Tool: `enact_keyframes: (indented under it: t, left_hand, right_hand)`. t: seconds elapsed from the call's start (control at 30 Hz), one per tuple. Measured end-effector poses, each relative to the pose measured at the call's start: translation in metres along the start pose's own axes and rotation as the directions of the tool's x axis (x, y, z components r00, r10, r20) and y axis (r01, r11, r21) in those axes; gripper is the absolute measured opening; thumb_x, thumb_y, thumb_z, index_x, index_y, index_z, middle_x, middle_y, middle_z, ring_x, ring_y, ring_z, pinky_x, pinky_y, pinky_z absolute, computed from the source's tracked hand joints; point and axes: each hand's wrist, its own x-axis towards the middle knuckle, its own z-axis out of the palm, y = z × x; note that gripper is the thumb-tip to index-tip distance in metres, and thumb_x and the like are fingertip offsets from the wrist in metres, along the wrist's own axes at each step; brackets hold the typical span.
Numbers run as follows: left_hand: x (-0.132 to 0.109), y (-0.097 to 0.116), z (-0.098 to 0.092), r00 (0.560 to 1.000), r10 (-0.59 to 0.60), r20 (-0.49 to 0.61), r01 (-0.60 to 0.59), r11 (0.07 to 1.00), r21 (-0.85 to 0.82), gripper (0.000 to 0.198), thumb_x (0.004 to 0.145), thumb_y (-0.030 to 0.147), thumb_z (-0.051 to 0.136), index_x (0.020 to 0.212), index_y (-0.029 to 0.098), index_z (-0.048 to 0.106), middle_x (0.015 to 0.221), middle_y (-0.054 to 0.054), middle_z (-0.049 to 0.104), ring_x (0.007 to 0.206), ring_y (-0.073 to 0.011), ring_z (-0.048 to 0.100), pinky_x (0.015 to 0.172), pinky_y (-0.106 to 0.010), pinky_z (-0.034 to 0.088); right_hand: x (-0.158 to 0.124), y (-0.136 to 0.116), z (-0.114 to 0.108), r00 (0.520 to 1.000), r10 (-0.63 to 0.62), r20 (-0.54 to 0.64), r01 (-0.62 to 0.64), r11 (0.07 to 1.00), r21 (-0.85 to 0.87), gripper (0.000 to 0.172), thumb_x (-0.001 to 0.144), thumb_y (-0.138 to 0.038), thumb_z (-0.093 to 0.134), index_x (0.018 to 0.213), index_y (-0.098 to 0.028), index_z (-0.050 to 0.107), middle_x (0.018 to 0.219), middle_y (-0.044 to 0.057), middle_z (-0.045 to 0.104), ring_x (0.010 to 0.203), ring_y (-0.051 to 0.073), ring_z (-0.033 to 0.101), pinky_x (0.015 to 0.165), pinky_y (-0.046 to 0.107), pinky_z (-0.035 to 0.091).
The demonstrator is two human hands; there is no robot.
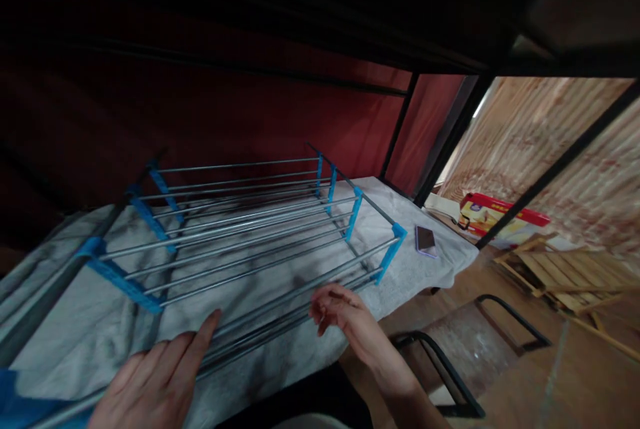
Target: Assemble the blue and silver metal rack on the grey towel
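A shoe rack of thin metal rods with blue plastic side brackets lies across a grey blanket. Its nearest rods run along the edge closest to me. My left hand is closed over a near rod at the lower left, one finger stretched out along it; the undersides of the fingers are hidden. Beside the right part of the near rods is my right hand, its fingers loosely curled and somewhat apart, with nothing seen in them. Whether it touches a rod I cannot tell.
The grey blanket covers a bed with black metal frame bars around and above. A phone lies to the right of the rack. Beyond are a red and yellow box, a folded wooden slatted piece and a black-framed item on the floor.
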Motion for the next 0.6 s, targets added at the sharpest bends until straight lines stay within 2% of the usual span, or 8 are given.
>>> enact_keyframes:
  t: [0.07,0.17,0.3,0.47,0.53,0.6]
  left_hand:
    - [0.009,0.008,-0.007,0.997,0.039,0.067,-0.047,0.992,0.120,0.067,0.087,0.001,0.043,0.151,0.021,0.039,0.085,-0.004,0.066,0.074,-0.0211,0.058,0.074,-0.036,0.043]
    - [0.020,0.017,-0.014,0.987,-0.015,0.159,-0.015,0.982,0.190,0.058,0.088,-0.001,0.043,0.144,0.015,0.047,0.088,-0.005,0.064,0.080,-0.0197,0.059,0.079,-0.035,0.043]
    - [0.026,0.020,-0.014,0.964,-0.102,0.245,0.045,0.972,0.229,0.050,0.092,0.002,0.044,0.141,0.015,0.048,0.092,-0.005,0.064,0.085,-0.0193,0.058,0.082,-0.035,0.042]
    - [0.027,0.026,-0.018,0.962,-0.108,0.249,0.056,0.976,0.209,0.049,0.096,0.006,0.045,0.144,0.013,0.042,0.095,-0.005,0.063,0.089,-0.0191,0.057,0.082,-0.035,0.043]
    - [0.029,0.027,-0.020,0.969,-0.104,0.225,0.061,0.980,0.192,0.048,0.096,0.007,0.047,0.143,0.012,0.043,0.094,-0.005,0.063,0.088,-0.0193,0.057,0.081,-0.035,0.043]
    - [0.030,0.027,-0.017,0.977,-0.100,0.191,0.069,0.984,0.162,0.039,0.097,0.010,0.048,0.135,0.013,0.050,0.094,-0.005,0.064,0.088,-0.0201,0.058,0.081,-0.036,0.045]
  right_hand:
    - [-0.010,-0.007,0.006,0.993,0.050,0.105,-0.041,0.996,-0.082,0.025,0.086,-0.040,0.068,0.089,-0.015,0.072,0.079,0.006,0.067,0.071,0.015,0.061,0.060,0.024,0.051]
    - [-0.017,-0.027,0.011,0.974,0.088,0.207,-0.042,0.975,-0.218,0.024,0.090,-0.040,0.065,0.085,-0.017,0.072,0.078,0.006,0.067,0.069,0.015,0.061,0.061,0.024,0.052]
    - [-0.002,-0.057,0.018,0.957,0.021,0.289,0.119,0.881,-0.458,0.023,0.094,-0.039,0.060,0.090,-0.020,0.073,0.083,0.006,0.067,0.071,0.015,0.062,0.066,0.025,0.054]
    - [0.027,-0.072,0.054,0.910,-0.100,0.403,0.373,0.623,-0.687,0.022,0.097,-0.039,0.056,0.101,-0.024,0.072,0.095,0.005,0.069,0.083,0.017,0.066,0.074,0.025,0.055]
    - [0.038,-0.070,0.076,0.861,-0.150,0.486,0.490,0.502,-0.713,0.022,0.099,-0.036,0.052,0.107,-0.025,0.069,0.102,0.005,0.068,0.093,0.018,0.065,0.082,0.026,0.053]
    - [0.050,-0.064,0.102,0.787,-0.157,0.597,0.605,0.390,-0.695,0.023,0.100,-0.031,0.047,0.111,-0.024,0.067,0.110,0.006,0.066,0.105,0.018,0.063,0.092,0.028,0.051]
